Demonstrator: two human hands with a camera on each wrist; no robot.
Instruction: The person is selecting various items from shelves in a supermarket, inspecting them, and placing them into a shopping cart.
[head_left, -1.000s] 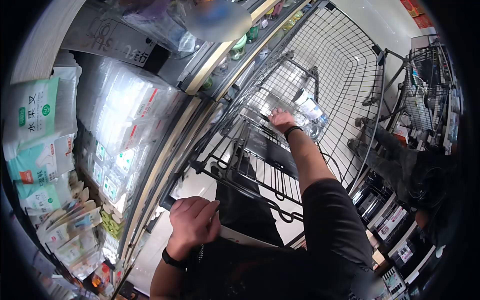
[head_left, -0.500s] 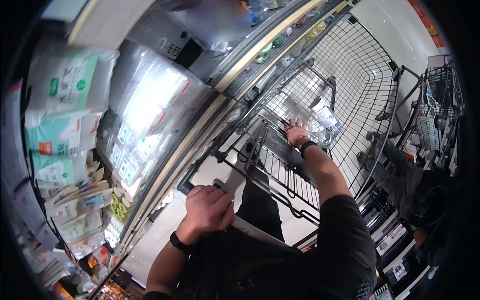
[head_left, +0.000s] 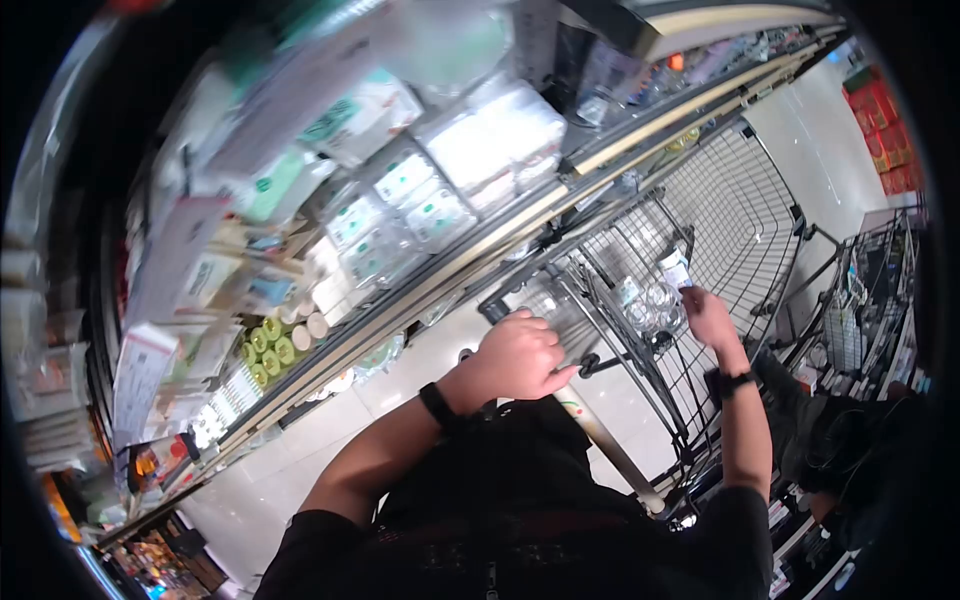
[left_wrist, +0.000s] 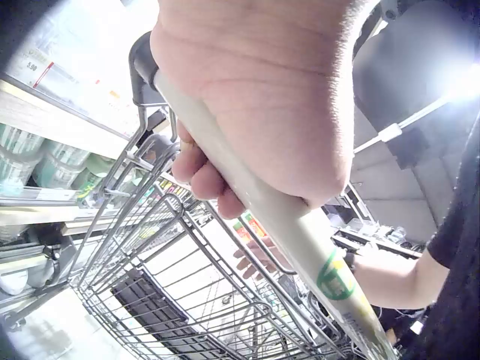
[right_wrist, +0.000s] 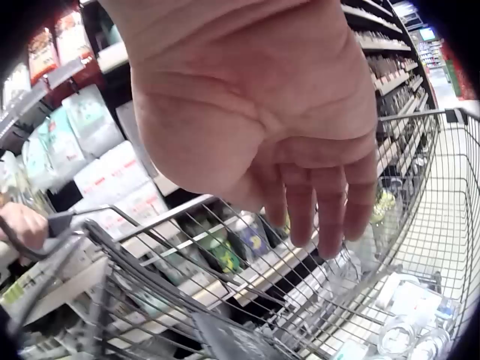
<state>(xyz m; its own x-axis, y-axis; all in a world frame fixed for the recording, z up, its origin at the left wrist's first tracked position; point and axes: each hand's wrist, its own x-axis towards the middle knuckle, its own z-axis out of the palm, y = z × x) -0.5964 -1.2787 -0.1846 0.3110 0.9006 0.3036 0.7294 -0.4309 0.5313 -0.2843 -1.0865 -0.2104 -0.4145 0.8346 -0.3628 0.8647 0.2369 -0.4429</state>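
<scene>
My left hand point(head_left: 520, 355) grips the handle point(left_wrist: 277, 225) of a wire shopping cart point(head_left: 757, 238); in the left wrist view its fingers curl round the pale bar. My right hand point(head_left: 708, 318) hangs over the cart's side, fingers loosely extended and holding nothing. In the right wrist view the palm point(right_wrist: 255, 127) shows, with the fingers point(right_wrist: 328, 202) pointing down above the basket. Inside the cart lie a tub with a white and blue label point(head_left: 674, 268) and several clear round containers point(head_left: 655, 308), close to the right hand in the head view.
A shelf edge point(head_left: 640, 135) runs along the cart's left side. Clear plastic boxes point(head_left: 500, 130) and packaged goods point(head_left: 365, 110) fill the shelves. To the right stand another cart point(head_left: 850, 325) and a person in dark clothes point(head_left: 850, 440). Red packages point(head_left: 885, 130) are stacked farther off.
My right hand has lifted back from low in the basket towards the cart's right side. The head view has swung left, showing more shelf. My left hand stays on the handle.
</scene>
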